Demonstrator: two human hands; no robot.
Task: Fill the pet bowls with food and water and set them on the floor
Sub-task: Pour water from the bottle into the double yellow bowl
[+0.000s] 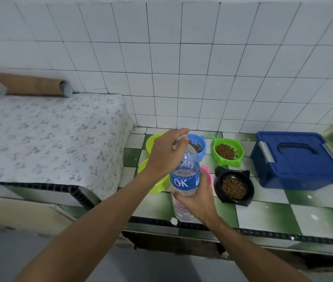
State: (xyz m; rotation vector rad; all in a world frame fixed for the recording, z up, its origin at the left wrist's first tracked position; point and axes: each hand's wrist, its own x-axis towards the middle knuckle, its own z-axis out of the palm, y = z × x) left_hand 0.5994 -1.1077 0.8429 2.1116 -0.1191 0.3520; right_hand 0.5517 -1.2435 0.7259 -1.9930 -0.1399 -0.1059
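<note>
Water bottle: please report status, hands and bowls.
Right hand holds water bottle; left hand grips its top. Kibble in blue bowl, green bowl, black bowl. Pink bowl partly hidden behind bottle.
</note>
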